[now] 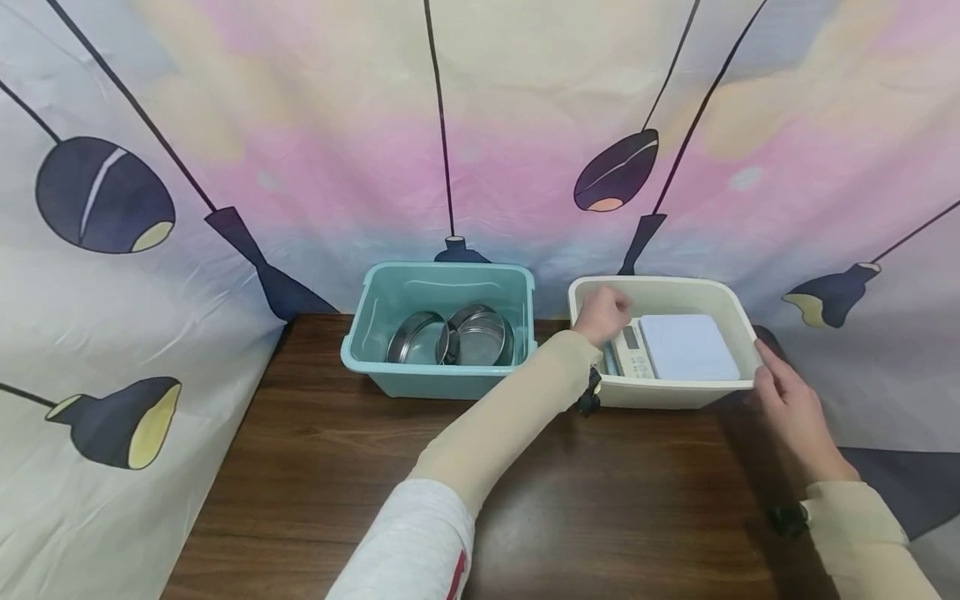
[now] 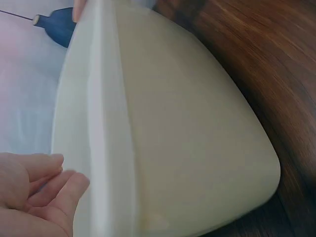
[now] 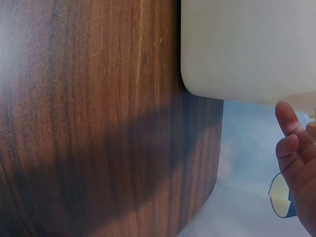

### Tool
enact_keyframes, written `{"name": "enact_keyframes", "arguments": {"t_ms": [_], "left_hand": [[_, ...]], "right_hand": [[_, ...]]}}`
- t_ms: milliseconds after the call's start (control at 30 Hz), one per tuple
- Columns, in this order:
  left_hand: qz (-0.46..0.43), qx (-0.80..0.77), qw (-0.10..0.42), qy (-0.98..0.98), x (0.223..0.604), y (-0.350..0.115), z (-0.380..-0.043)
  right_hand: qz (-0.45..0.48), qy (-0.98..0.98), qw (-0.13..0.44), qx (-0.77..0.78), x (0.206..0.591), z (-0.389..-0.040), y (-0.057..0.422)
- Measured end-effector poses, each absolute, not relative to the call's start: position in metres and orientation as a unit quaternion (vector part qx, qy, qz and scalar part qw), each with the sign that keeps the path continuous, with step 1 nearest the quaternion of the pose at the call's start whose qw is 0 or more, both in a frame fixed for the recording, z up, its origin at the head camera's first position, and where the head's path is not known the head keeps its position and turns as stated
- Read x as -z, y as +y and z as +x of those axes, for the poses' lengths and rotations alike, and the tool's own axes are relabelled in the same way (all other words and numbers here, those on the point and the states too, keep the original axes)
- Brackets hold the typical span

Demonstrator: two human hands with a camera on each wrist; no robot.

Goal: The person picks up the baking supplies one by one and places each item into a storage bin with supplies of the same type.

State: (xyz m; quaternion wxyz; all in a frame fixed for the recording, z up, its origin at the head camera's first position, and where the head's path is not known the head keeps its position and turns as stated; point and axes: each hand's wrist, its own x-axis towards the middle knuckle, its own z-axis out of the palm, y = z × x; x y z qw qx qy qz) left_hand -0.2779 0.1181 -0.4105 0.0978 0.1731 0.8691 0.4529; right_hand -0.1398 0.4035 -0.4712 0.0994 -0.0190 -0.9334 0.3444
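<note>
A white plastic bin (image 1: 660,395) stands on the table with a kitchen scale (image 1: 692,348) in it, its pale platform facing up. My left hand (image 1: 602,315) is over the bin's left end, beside the scale's button panel. The left wrist view shows that hand (image 2: 42,195) with loosely bent fingers and nothing between them, close by the bin's rim (image 2: 106,123). At the opposite end my right hand (image 1: 797,417) touches the rim with its fingers. Seen from the right wrist, the hand's fingers (image 3: 286,118) are extended along the bin's corner.
Left of the white bin stands a teal bin (image 1: 442,385) holding several round, shallow metal pieces (image 1: 483,340). A patterned cloth (image 1: 480,100) hangs right behind both bins. The dark wooden table (image 1: 592,492) extends toward me, under my left forearm.
</note>
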Motion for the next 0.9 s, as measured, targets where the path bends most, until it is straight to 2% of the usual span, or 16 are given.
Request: {"name": "enact_keyframes", "arguments": {"t_ms": [167,500,900], "left_hand": [[0.174,-0.493,0.107,0.846,0.407,0.117,-0.28],[0.188,-0.54,0.11,0.813,0.409,0.112,-0.284],[0.197,-0.633,0.139,0.735,0.398,0.087,-0.271]], "right_hand": [[-0.014,-0.933,0.112,-0.34,0.472,-0.145,0.405],[-0.028,-0.932,0.1,-0.347,0.475,-0.145,0.414],[-0.05,-0.927,0.201,-0.312,0.476,-0.142,0.41]]}}
